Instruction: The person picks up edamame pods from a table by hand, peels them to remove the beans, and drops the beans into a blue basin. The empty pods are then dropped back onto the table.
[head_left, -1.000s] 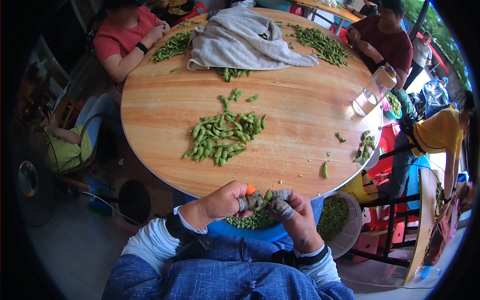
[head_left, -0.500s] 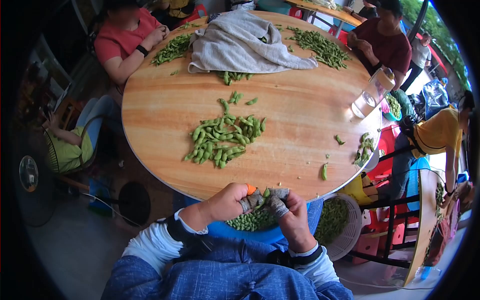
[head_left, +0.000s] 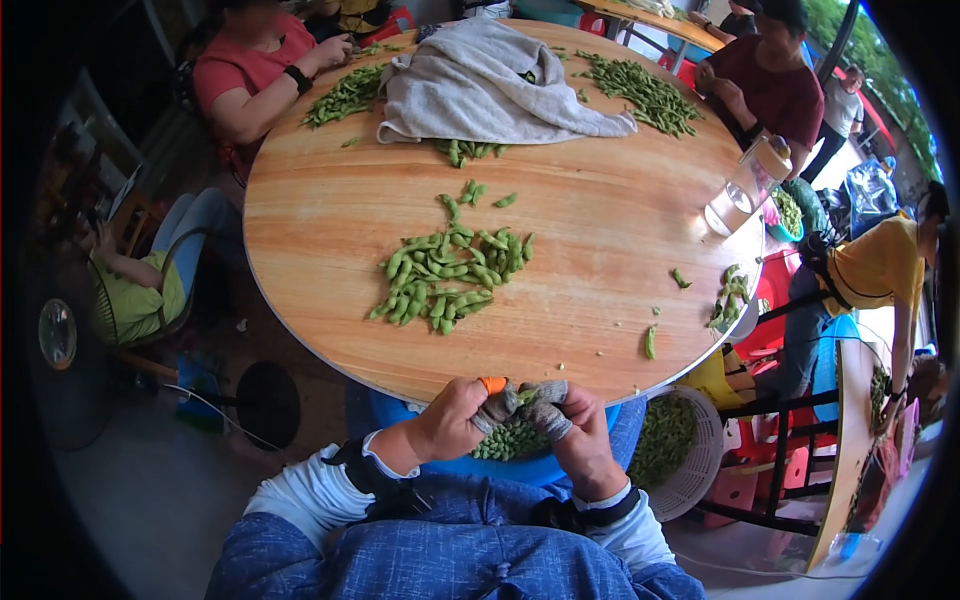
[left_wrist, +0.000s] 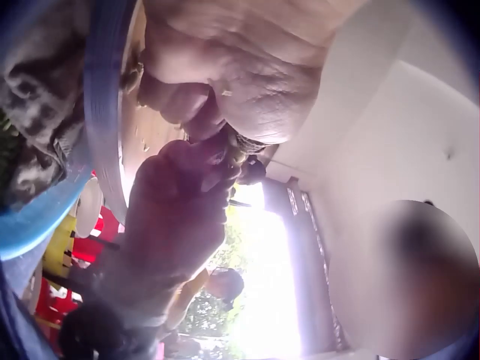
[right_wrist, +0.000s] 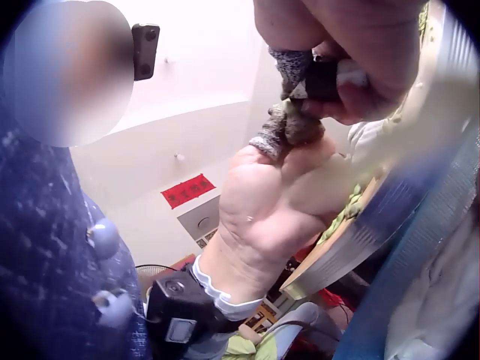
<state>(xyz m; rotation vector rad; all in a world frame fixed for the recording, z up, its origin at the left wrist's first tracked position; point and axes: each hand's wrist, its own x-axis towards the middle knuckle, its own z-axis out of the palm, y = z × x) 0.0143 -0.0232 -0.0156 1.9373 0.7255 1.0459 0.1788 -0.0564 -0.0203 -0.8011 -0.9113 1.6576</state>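
Both hands meet above a blue basin (head_left: 470,466) of shelled green beans (head_left: 510,442) at the table's near edge. My left hand (head_left: 450,415), with grey wraps and an orange band on its fingers, pinches a green pod (head_left: 526,396). Opposite it, my right hand (head_left: 585,440), its fingertips wrapped in grey, pinches the same pod. Fingers cover most of the pod. In the right wrist view the wrapped fingertips of the left hand (right_wrist: 270,187) touch those of the right hand (right_wrist: 349,52). A pile of pods (head_left: 440,270) lies on the round table (head_left: 330,220).
A grey towel (head_left: 480,85) lies at the table's far side between more pods. A clear bottle (head_left: 740,195) stands near the right edge. Right of my legs is a white basket (head_left: 705,450) of pods. People sit at the far left and far right.
The pod, upright between the fingertips before, is now mostly covered by them. My left hand has shifted slightly down and right. The person in red at the far left has moved their arms.
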